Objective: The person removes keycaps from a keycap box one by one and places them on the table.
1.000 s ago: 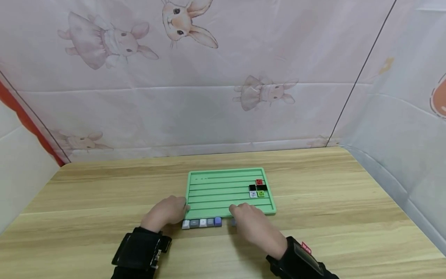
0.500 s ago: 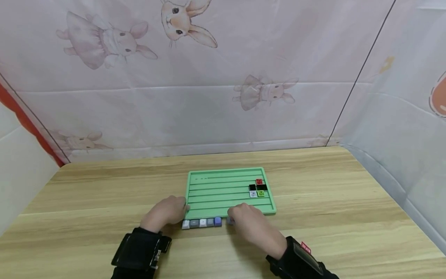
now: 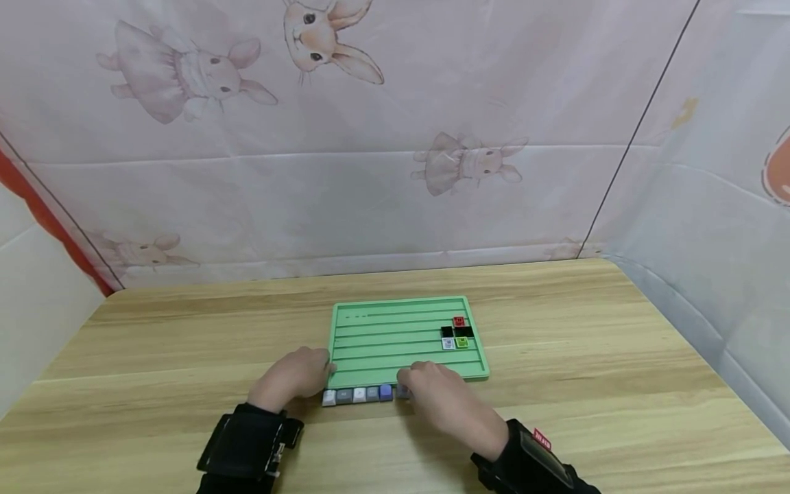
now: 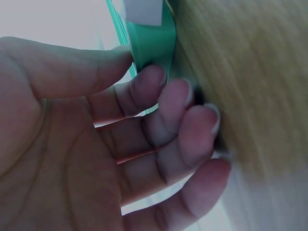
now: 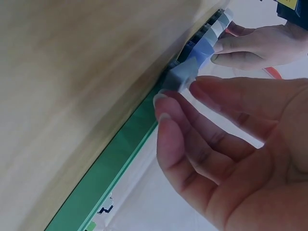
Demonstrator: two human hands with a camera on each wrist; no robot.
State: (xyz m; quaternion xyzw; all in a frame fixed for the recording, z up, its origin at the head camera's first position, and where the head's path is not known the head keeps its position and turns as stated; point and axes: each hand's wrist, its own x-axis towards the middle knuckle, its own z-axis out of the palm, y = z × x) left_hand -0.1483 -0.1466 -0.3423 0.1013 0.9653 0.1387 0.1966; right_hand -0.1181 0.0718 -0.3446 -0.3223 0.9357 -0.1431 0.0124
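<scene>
A green ridged tray [image 3: 382, 348] lies on the table. My left hand [image 3: 295, 374] holds its near left corner, thumb and forefinger at the green edge [image 4: 153, 45] in the left wrist view. Along the tray's front edge runs a row of grey, white and purple keycaps [image 3: 360, 394]. My right hand [image 3: 439, 396] pinches a grey keycap [image 5: 180, 74] between thumb and fingertips, right beside the purple keycap [image 5: 199, 49] at the row's right end. In the head view, the fingers partly hide this grey keycap.
Several keycaps sit on the tray's right side: a red one [image 3: 459, 321], black ones [image 3: 463, 332], a white one [image 3: 448, 344] and a green one [image 3: 462, 342]. Behind the wooden table [image 3: 586, 357] hangs a rabbit-print cloth [image 3: 345, 199].
My right hand has slid a little left along the tray's front edge with the grey keycap, narrowing the gap to the purple one. My left hand has stayed on the tray's corner.
</scene>
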